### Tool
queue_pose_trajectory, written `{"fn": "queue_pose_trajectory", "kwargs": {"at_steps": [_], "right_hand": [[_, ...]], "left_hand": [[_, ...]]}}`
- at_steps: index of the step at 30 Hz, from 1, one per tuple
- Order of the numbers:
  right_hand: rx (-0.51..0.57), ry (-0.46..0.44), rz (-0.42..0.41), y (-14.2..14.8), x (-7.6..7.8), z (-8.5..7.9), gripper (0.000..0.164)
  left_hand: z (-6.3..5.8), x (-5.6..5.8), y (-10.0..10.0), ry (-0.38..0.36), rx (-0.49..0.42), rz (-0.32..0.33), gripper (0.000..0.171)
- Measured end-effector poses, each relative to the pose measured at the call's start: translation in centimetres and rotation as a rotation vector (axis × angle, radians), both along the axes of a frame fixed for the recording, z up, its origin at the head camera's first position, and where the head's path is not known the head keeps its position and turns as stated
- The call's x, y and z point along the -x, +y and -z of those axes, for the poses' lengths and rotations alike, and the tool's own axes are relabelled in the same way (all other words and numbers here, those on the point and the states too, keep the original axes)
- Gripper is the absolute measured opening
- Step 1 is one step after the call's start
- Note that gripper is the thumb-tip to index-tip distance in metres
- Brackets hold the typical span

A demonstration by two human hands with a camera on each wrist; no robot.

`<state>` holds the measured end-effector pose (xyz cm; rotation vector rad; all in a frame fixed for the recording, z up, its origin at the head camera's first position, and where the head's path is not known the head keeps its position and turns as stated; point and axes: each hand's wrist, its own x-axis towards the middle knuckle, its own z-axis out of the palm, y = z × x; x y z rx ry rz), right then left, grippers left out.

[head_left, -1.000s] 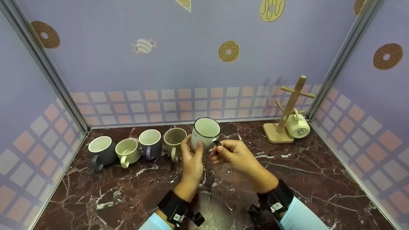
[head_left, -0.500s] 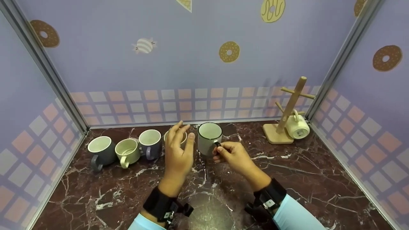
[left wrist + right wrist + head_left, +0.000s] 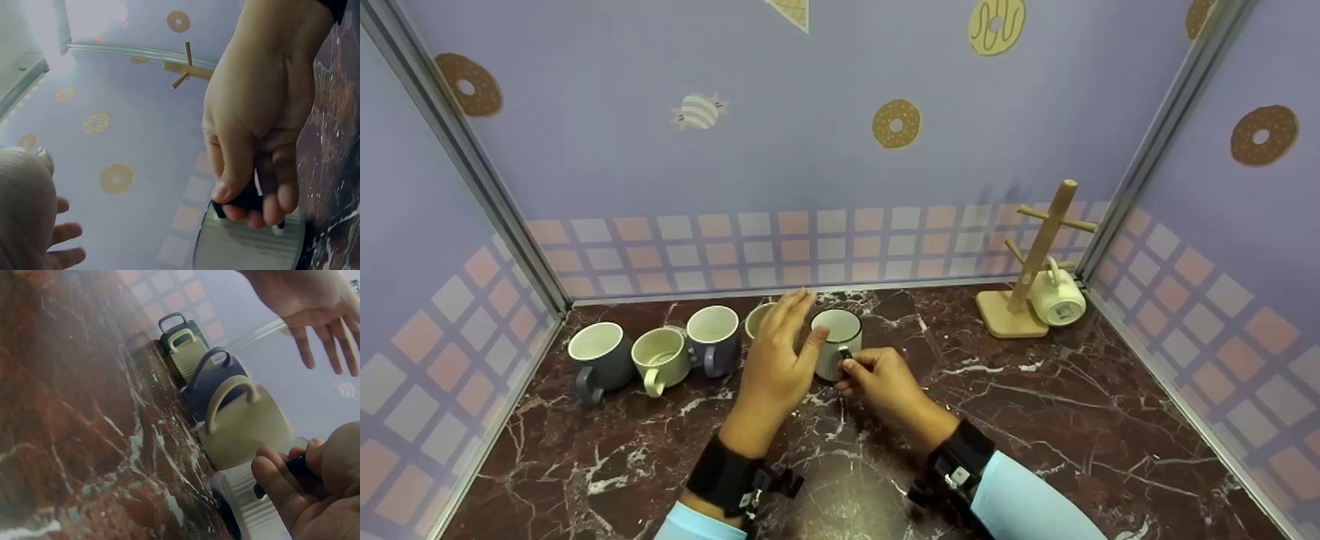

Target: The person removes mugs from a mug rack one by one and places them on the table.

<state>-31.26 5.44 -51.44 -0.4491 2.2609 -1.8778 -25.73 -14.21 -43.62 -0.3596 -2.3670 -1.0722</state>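
A white ribbed mug point(image 3: 829, 364) with a dark rim and black handle stands at the middle of the counter, or very near its surface. My right hand point(image 3: 883, 382) pinches the handle between thumb and fingers; the right wrist view shows the black handle point(image 3: 297, 464) in its grip. Left of the mug, my left hand point(image 3: 776, 367) is raised with fingers straight, apart from the mug. Behind that hand a beige mug point(image 3: 756, 321) is mostly hidden in the head view, though the right wrist view shows its body point(image 3: 247, 430) and handle.
Further left stand a purple mug point(image 3: 714, 341), a pale green mug point(image 3: 661, 360) and a dark grey mug point(image 3: 604, 356). At the right, a wooden mug tree point(image 3: 1039, 251) bears a cream mug point(image 3: 1057, 300). Patterned walls point(image 3: 825, 172) enclose the marble counter point(image 3: 1035, 420).
My left hand has let go of the white mug and drawn away leftward. My right hand has lowered it toward the counter and brought it slightly left and nearer me.
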Motion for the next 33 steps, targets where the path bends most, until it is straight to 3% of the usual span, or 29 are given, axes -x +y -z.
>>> {"fn": "queue_pose_trajectory", "kwargs": {"at_steps": [4, 11, 15, 19, 33], "right_hand": [[-0.04, 0.023, -0.016, -0.4, 0.2, 0.6, 0.022], [-0.102, 0.047, -0.066, -1.0, 0.5, 0.8, 0.024], [-0.111, 0.028, -0.075, -1.4, 0.9, 0.5, 0.025], [-0.097, 0.006, -0.079, -1.8, 1.3, 0.5, 0.024], [-0.087, 0.064, -0.135, -2.1, 2.1, 1.0, 0.024]], "left_hand": [[-0.3, -0.1, -0.8, -0.046, 0.116, 0.025, 0.057], [-0.3, -0.1, -1.0, -0.066, 0.224, -0.082, 0.053], [-0.2, 0.0, -1.0, -0.135, 0.236, -0.126, 0.049], [-0.1, 0.0, -1.0, -0.152, 0.234, -0.146, 0.045], [0.0, -0.1, -0.9, -0.207, 0.229, -0.136, 0.035]]}}
